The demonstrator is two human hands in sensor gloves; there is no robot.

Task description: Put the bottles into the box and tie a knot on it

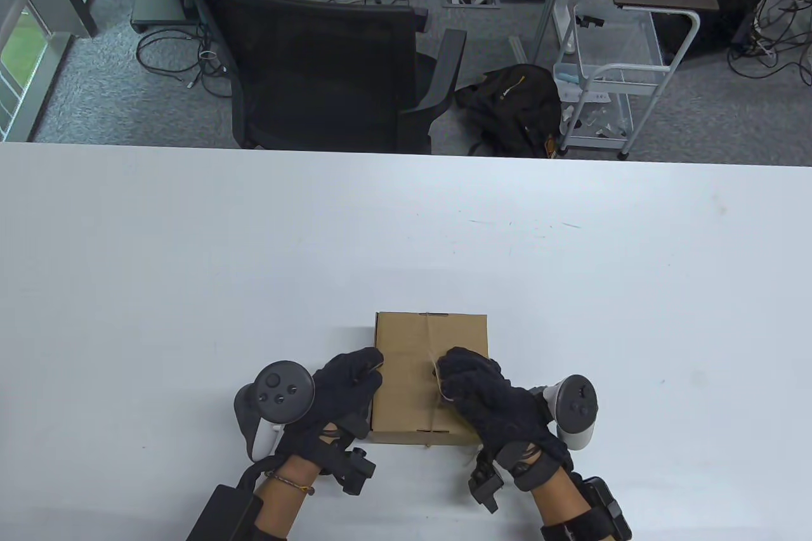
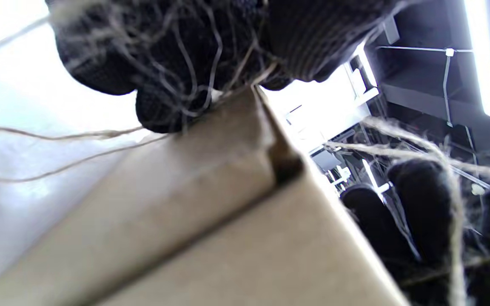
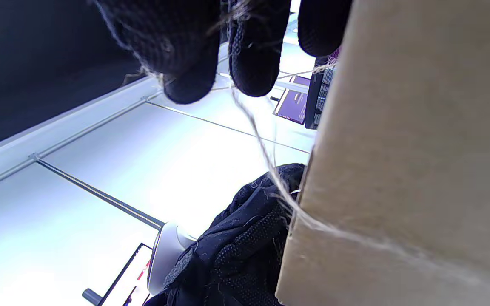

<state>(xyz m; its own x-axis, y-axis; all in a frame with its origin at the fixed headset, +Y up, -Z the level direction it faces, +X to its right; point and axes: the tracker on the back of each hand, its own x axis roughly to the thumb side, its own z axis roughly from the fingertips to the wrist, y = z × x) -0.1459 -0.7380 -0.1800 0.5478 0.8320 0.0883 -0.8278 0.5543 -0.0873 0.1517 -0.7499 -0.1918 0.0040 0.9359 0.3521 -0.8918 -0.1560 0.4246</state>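
Twine (image 1: 436, 376) in right hand (image 1: 485, 398) pinch grip

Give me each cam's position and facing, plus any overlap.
Table view: overhead, looking down at the box; left hand and right hand on it.
Left wrist view: low beside the box, tilted upward; left fingers at top.
Right wrist view: low, rolled sideways; right fingers pinching twine.
Shared: box and twine in all.
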